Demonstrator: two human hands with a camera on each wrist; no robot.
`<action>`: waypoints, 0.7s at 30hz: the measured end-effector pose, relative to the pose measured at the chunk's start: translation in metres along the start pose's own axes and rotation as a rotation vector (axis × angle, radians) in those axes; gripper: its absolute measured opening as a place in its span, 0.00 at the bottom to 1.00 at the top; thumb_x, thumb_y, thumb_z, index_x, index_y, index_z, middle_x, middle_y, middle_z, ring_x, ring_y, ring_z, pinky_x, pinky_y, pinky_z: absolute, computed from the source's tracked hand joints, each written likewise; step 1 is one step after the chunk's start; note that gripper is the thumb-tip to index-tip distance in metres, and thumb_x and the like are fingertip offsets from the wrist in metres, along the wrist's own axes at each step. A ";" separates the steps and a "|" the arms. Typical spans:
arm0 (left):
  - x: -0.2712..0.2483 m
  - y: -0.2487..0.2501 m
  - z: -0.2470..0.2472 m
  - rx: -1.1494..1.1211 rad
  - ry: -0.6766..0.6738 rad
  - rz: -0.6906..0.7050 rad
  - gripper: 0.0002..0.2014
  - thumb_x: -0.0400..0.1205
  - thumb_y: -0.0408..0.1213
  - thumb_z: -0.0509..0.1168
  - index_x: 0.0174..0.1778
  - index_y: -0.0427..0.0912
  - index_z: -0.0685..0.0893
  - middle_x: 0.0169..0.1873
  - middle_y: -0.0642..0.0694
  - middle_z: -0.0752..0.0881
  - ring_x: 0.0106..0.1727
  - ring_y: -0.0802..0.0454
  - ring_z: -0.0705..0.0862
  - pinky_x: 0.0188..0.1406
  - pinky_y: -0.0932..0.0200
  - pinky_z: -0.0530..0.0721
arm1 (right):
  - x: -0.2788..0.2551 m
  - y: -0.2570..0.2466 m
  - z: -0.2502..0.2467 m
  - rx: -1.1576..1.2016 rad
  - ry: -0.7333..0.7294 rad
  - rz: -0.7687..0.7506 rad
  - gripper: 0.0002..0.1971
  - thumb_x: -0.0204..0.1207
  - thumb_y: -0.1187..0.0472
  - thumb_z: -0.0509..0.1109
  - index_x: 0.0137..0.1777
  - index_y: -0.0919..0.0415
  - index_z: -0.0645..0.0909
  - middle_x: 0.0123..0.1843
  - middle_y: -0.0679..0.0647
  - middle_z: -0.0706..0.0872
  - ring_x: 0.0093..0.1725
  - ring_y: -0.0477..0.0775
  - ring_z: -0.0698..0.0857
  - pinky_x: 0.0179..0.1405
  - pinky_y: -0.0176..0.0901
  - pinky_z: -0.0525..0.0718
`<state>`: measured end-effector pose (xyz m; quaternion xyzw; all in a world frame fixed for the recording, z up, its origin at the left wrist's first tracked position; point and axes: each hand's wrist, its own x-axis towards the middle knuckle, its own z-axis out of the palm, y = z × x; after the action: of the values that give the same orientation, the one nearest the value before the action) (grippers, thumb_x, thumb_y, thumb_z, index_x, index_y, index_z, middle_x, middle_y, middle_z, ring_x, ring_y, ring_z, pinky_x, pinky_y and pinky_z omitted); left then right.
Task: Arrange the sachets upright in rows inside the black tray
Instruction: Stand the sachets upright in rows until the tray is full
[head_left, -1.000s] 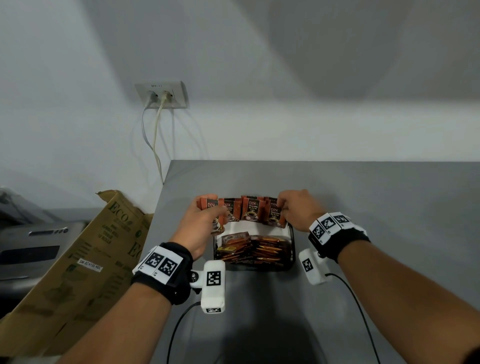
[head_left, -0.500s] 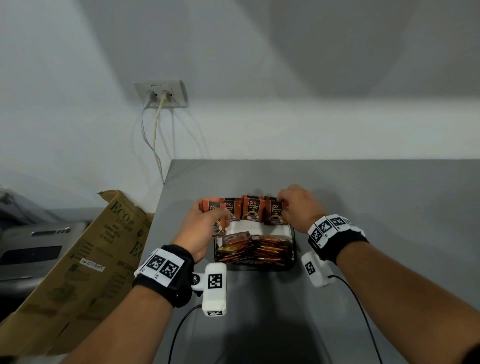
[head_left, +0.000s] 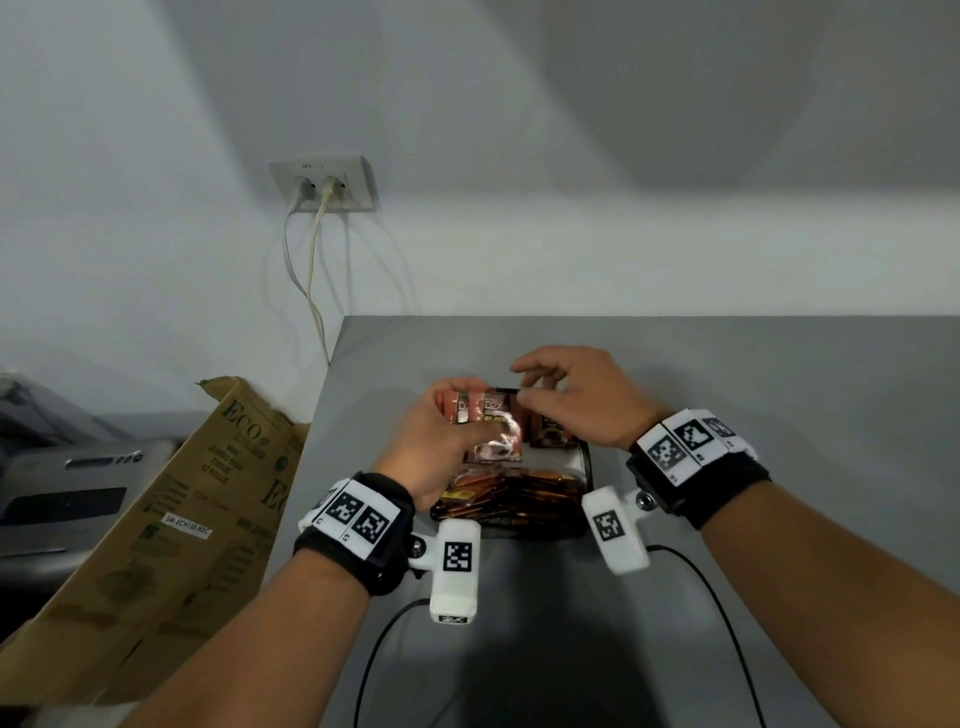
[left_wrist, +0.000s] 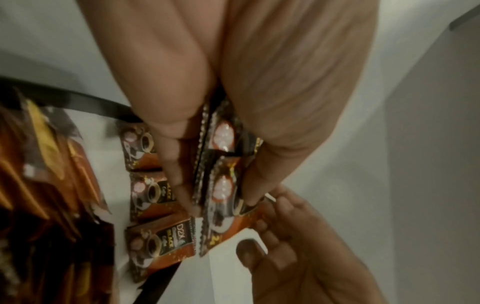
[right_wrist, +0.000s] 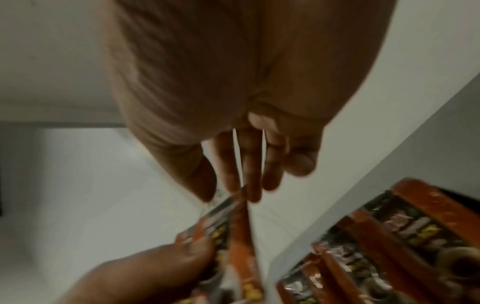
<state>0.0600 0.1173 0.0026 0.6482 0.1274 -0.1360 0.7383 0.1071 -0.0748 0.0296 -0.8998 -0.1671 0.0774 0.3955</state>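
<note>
Sachets: small orange-and-black foil coffee sachets (head_left: 491, 423); a few are pinched together in the left hand (head_left: 441, 441), above the far end of the tray; others stand in a row at the far end (left_wrist: 150, 242), and a loose heap lies at the near end (head_left: 514, 491).
Tray: shallow black rectangular tray (head_left: 586, 462) on the grey tabletop (head_left: 727, 374), just ahead of both wrists.
Left hand: thumb and fingers (left_wrist: 176, 164) curled round the held sachets, gripping them by their faces.
Right hand: the right hand (head_left: 576, 400) reaches across to the held bunch; its fingers (right_wrist: 249, 164) are fairly straight and meet a sachet's top edge. Whether they pinch it I cannot tell.
Key relation: the held sachets lie left of the right hand and directly over the standing row; their long axis runs roughly up and down, tilted a little.
Nearer hand: the left, since it already carries them.
Likely next move: lower the bunch edge-down beside the standing row, the right hand steadying.
</note>
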 end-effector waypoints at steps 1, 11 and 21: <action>0.002 0.000 0.003 0.006 -0.008 0.012 0.26 0.73 0.15 0.74 0.66 0.37 0.79 0.51 0.32 0.90 0.50 0.32 0.89 0.56 0.33 0.88 | 0.001 -0.007 0.001 0.020 -0.059 -0.001 0.11 0.76 0.59 0.76 0.58 0.50 0.89 0.48 0.41 0.90 0.46 0.37 0.87 0.47 0.26 0.81; 0.017 -0.005 -0.021 0.019 0.296 0.047 0.16 0.82 0.25 0.69 0.60 0.46 0.76 0.44 0.45 0.86 0.34 0.52 0.84 0.41 0.48 0.84 | 0.030 0.007 0.021 -0.229 -0.077 0.092 0.06 0.78 0.68 0.72 0.49 0.56 0.87 0.45 0.51 0.91 0.44 0.49 0.89 0.45 0.37 0.86; 0.017 -0.019 -0.031 0.022 0.265 -0.011 0.14 0.80 0.25 0.69 0.56 0.45 0.77 0.39 0.42 0.86 0.32 0.51 0.83 0.37 0.49 0.82 | 0.040 0.024 0.045 -0.371 -0.177 0.152 0.11 0.79 0.70 0.69 0.48 0.51 0.83 0.51 0.53 0.86 0.48 0.56 0.86 0.46 0.45 0.86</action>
<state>0.0684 0.1457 -0.0248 0.6679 0.2257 -0.0544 0.7071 0.1376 -0.0443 -0.0191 -0.9569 -0.1441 0.1539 0.2000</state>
